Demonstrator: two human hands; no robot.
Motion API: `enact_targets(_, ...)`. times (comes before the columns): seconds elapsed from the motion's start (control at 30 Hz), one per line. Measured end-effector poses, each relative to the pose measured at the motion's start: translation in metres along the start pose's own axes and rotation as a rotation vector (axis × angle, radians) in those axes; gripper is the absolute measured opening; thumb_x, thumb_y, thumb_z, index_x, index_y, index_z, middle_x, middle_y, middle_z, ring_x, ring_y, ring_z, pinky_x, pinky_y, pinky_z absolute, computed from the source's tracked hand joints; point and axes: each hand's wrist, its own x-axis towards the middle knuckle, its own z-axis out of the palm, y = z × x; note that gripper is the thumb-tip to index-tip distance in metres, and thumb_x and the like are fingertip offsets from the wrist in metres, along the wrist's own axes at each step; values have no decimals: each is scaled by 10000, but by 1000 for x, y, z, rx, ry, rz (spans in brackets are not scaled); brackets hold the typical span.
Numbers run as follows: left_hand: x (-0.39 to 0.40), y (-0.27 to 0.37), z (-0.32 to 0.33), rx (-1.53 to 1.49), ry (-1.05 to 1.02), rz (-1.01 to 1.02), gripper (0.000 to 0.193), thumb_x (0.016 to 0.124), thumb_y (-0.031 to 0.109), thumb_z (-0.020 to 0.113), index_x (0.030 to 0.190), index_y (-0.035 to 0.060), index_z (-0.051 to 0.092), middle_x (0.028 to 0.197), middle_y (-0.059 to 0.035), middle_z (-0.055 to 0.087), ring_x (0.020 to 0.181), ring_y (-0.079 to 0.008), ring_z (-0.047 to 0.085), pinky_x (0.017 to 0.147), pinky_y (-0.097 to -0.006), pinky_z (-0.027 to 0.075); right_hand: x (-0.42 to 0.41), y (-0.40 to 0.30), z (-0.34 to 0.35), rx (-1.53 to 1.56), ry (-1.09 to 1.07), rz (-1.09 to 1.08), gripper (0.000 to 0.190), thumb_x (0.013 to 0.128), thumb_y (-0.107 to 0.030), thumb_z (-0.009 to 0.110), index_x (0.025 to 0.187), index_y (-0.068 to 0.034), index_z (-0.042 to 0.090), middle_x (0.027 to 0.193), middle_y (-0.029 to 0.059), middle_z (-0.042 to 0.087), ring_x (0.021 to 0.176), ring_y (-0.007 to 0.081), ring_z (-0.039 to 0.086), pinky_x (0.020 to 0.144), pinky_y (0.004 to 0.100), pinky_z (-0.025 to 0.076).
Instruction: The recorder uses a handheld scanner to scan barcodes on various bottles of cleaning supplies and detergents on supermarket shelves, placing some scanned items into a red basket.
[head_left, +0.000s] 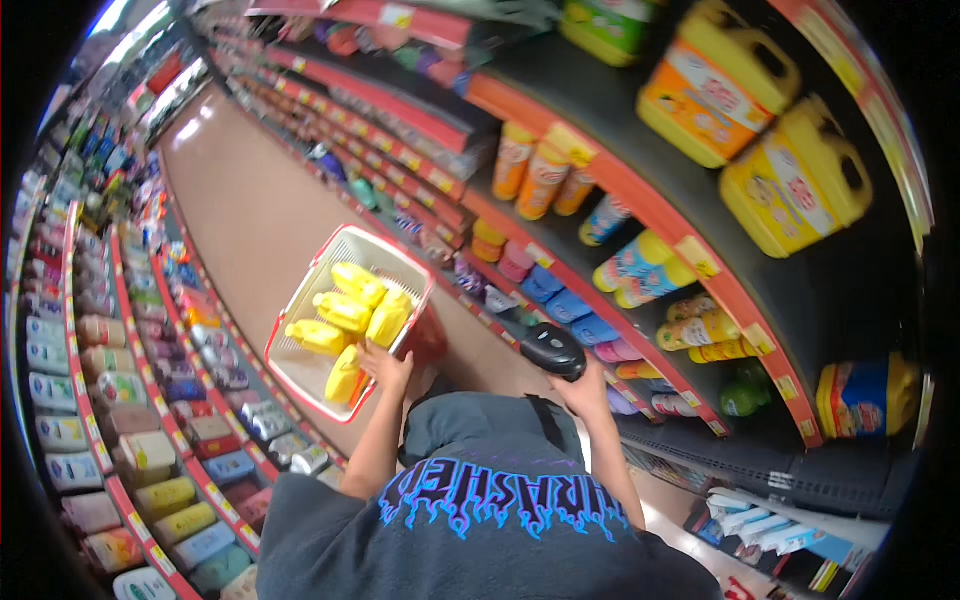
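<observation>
My left hand (384, 369) reaches over the near right rim of a white plastic shopping basket with red edges (294, 375). Its fingers touch the upper side of a yellow bottle (343, 376) standing apart from the others; whether they grip it is unclear. Several more yellow bottles (346, 311) lie in the basket, grouped towards its far side. On the right, my right hand (581, 386) is closed around the lower end of a black handheld device (553, 351), which looks like a barcode scanner and is held near the lower shelves. Its far end points towards the shelf.
Shelves with red price rails (694, 262) curve along the right, holding large yellow jugs (799, 180), orange spray cans (541, 180) and assorted bottles. Shelves of toiletry bottles (176, 495) line the left. Between them runs the aisle floor (232, 187). White-blue packets (772, 525) lie at the lower right.
</observation>
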Motion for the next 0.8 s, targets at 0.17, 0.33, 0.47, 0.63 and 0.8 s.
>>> enact_targets(0.17, -29, 51, 7, -212, -101, 222, 890, 607, 276, 732, 1228, -136, 245, 1220, -316, 303, 1202, -416, 243, 1025, -419, 225, -7, 14, -40, 27, 128, 63, 270, 638, -103, 707, 870, -3, 611, 713, 80, 640, 579, 121, 603, 573, 284, 475)
enact_targets(0.33, -62, 141, -4, -681, -658, 668, 400, 701, 56, 602, 1068, -26, 465, 1042, -187, 533, 1021, -299, 518, 873, -353, 402, -42, 16, -105, 187, 289, 107, 422, 601, -147, 718, 978, -13, 582, 855, 154, 640, 783, 264, 627, 722, 348, 476)
enact_targets(0.47, -134, 271, -52, -724, -791, 1174, 303, 726, 9, 587, 1018, -19, 514, 966, -162, 576, 947, -300, 556, 828, -339, 421, -93, 1, -163, 293, 626, 89, 394, 607, -58, 723, 972, 7, 588, 872, 96, 649, 822, 123, 604, 717, 275, 474)
enact_targets(0.63, -246, 425, -153, -899, -614, 1876, 351, 712, 27, 612, 1046, 5, 506, 1044, -165, 538, 991, -325, 513, 853, -360, 405, -169, -4, -210, 530, 1036, 92, 285, 633, 31, 689, 902, 10, 597, 788, 68, 636, 684, 96, 595, 558, 229, 465)
enact_targets(0.8, -360, 538, -216, -1423, -370, 1937, 483, 680, 71, 646, 1110, 3, 437, 1100, -191, 453, 1041, -346, 456, 885, -380, 377, -218, -16, -232, 452, 1259, 3, 255, 729, 69, 614, 971, 31, 543, 769, 91, 609, 586, 152, 598, 525, 249, 482)
